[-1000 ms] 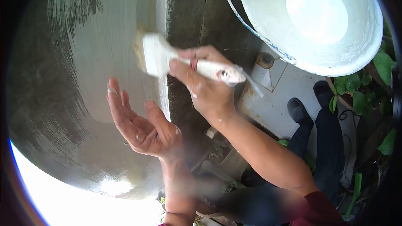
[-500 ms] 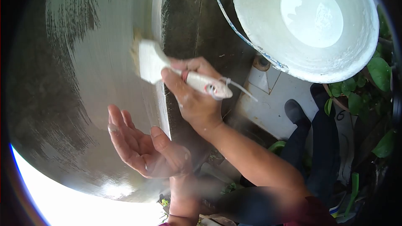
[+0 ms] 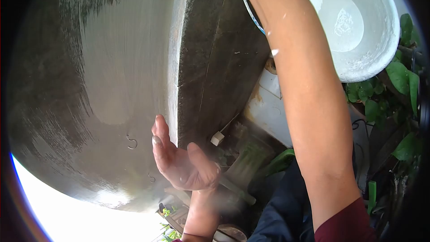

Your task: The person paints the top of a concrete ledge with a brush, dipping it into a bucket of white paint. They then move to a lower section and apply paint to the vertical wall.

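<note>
My left hand (image 3: 183,161) is raised near the lower end of a wall edge, palm up, fingers stretched out and nothing in it. Beside it is a dark grey wall (image 3: 121,62) with a paler brushed coat and streaky margins. My right forearm (image 3: 309,76), spotted with white drops, reaches up across the view. Its hand lies beyond the top edge, and the paintbrush is out of sight. Partly behind this forearm stands a white bucket (image 3: 392,40) holding whitish liquid (image 3: 342,22).
Two small hooks, an upper one (image 3: 131,142) and a lower one (image 3: 151,178), stick out from the wall. A small white block (image 3: 217,138) sits below the dark ledge (image 3: 210,40). Leafy plants (image 3: 398,78) grow beside the bucket. My dark trousers (image 3: 286,201) show below.
My right hand has moved off the wall and up past the top edge, taking the paintbrush out of view. My left hand has shifted right, still open. The hooks have come into sight.
</note>
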`<action>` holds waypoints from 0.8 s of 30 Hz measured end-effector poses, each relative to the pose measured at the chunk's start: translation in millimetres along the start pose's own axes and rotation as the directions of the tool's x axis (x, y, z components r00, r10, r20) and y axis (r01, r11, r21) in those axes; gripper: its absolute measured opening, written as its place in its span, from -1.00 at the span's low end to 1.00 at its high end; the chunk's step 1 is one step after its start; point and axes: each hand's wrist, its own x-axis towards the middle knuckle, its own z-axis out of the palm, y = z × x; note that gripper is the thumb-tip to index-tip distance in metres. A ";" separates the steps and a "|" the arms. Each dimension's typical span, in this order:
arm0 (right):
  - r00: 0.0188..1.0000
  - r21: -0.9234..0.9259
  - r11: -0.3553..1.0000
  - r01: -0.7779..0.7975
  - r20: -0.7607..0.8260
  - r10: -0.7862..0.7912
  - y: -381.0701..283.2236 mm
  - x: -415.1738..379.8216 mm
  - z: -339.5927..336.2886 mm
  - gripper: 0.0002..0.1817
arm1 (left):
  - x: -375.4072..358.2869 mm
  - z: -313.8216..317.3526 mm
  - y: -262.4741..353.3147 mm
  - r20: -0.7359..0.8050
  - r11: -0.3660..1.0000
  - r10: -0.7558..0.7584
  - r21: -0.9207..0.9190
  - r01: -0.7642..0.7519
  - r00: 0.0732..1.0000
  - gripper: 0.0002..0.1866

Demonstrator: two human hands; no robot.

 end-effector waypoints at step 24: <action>0.760 0.112 0.751 -0.650 0.103 0.642 26.5 -331.2 -64.1 -0.81 | -3.9 -34.9 -14.9 -0.053 0.992 -0.020 0.126 0.026 0.998 -0.21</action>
